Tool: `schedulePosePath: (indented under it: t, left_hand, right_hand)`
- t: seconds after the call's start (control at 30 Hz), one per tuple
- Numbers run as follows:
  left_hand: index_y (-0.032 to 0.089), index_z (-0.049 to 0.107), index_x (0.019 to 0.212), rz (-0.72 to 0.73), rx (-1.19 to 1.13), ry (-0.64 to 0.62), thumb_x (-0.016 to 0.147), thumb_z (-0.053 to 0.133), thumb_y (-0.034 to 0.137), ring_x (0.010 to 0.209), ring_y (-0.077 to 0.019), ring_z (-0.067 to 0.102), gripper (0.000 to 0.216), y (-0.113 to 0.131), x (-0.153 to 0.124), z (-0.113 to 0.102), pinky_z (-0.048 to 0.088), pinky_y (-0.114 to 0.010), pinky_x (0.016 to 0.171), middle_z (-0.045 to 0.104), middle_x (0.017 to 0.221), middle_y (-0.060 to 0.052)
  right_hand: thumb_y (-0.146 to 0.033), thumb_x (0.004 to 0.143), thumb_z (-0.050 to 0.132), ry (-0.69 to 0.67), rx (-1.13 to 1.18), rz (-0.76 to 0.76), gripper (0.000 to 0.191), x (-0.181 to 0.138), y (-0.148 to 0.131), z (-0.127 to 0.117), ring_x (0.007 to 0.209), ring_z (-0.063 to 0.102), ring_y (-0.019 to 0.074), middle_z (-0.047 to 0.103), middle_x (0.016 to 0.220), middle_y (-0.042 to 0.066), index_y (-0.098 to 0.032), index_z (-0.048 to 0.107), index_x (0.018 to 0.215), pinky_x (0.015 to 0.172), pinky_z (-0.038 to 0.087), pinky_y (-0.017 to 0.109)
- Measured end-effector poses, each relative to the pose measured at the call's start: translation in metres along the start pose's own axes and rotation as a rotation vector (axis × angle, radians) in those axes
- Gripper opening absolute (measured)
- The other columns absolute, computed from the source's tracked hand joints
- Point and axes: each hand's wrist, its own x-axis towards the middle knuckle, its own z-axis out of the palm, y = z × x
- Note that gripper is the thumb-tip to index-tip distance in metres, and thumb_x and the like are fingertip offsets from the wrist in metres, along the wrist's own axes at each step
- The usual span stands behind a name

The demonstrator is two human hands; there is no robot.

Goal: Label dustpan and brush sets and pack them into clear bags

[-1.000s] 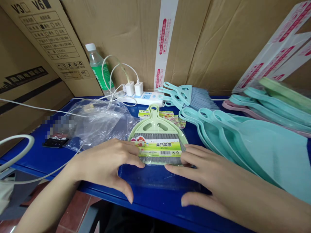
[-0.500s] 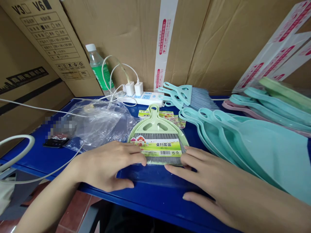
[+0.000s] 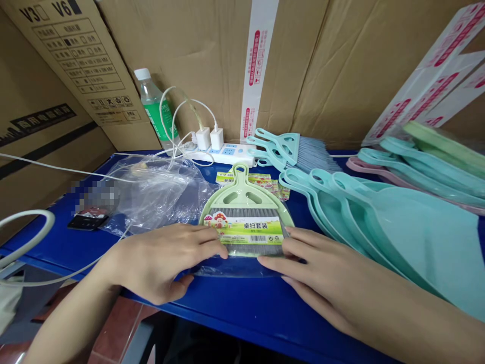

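Note:
A small light-green dustpan and brush set (image 3: 246, 201) with a yellow-green label lies in a clear bag on the blue table (image 3: 242, 309), handle pointing away from me. My left hand (image 3: 162, 260) has its fingers on the set's near left corner and its thumb curled under the bag's loose flap (image 3: 235, 268). At the near right corner my right hand (image 3: 322, 273) has its fingers on top and its thumb tucked out of sight beneath the flap. Both hands pinch the clear plastic, which is folded in toward the set.
Stacked teal dustpans (image 3: 397, 227) fill the table's right side, with teal brushes (image 3: 291, 146) behind them. Crumpled clear bags (image 3: 151, 192) and a black device (image 3: 87, 221) lie at left. A power strip (image 3: 227, 151), cables and a bottle (image 3: 155, 108) stand against cardboard boxes (image 3: 189, 50).
Both thumbs have drawn the bag's loose flap from flat on the table up toward the set's near edge. The hands have closed in on it. The set has not moved.

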Motion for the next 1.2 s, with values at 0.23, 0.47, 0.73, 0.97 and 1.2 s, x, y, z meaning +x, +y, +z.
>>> schedulePosePath:
  t: [0.23, 0.47, 0.73, 0.97, 1.2]
  left_hand:
    - [0.020, 0.046, 0.129, 0.014, -0.060, 0.020, 0.070, 0.054, -0.003, 0.126, -0.0273, 0.055, 0.064, -0.004, -0.004, 0.000, 0.049, -0.037, 0.100, 0.058, 0.136, -0.012]
    - [0.021, 0.058, 0.113, -0.048, -0.075, 0.116, 0.087, 0.057, 0.009, 0.097, -0.0216, 0.067, 0.028, -0.002, 0.006, 0.001, 0.052, -0.031, 0.081, 0.068, 0.111, -0.005]
    - [0.021, 0.063, 0.103, -0.026, -0.035, 0.162, 0.095, 0.054, 0.017, 0.083, -0.0186, 0.068, 0.013, -0.004, 0.014, 0.002, 0.048, -0.028, 0.067, 0.068, 0.101, -0.004]
    - [0.020, 0.064, 0.100, -0.002, -0.045, 0.187, 0.094, 0.056, 0.017, 0.080, -0.0174, 0.066, 0.010, -0.003, 0.015, 0.001, 0.048, -0.028, 0.066, 0.068, 0.096, -0.003]
    - [0.019, 0.065, 0.096, 0.005, -0.088, 0.178, 0.100, 0.047, 0.020, 0.084, -0.0180, 0.067, 0.019, -0.005, 0.016, 0.003, 0.048, -0.029, 0.071, 0.068, 0.090, -0.003]
  right_hand:
    - [-0.005, 0.084, 0.053, -0.003, 0.007, -0.010, 0.031, -0.002, 0.002, 0.001, 0.086, 0.067, 0.0226, 0.071, 0.088, 0.005, -0.022, 0.072, 0.103, 0.077, 0.057, 0.038]
    - [-0.007, 0.085, 0.054, 0.043, -0.009, -0.021, 0.027, -0.001, 0.002, 0.004, 0.087, 0.067, 0.0217, 0.072, 0.089, 0.004, -0.022, 0.071, 0.101, 0.077, 0.056, 0.037]
    - [-0.008, 0.086, 0.054, 0.031, -0.028, -0.020, 0.024, 0.000, 0.003, 0.006, 0.079, 0.067, 0.0214, 0.072, 0.084, 0.004, -0.021, 0.071, 0.097, 0.076, 0.055, 0.038]
    - [-0.009, 0.086, 0.053, 0.020, -0.030, -0.020, 0.025, 0.001, 0.001, 0.005, 0.080, 0.067, 0.0223, 0.071, 0.087, 0.005, -0.021, 0.070, 0.099, 0.071, 0.055, 0.037]
    - [-0.006, 0.082, 0.056, 0.014, 0.004, -0.002, 0.021, 0.002, -0.001, 0.004, 0.082, 0.066, 0.0236, 0.068, 0.086, 0.005, -0.021, 0.067, 0.090, 0.072, 0.056, 0.040]
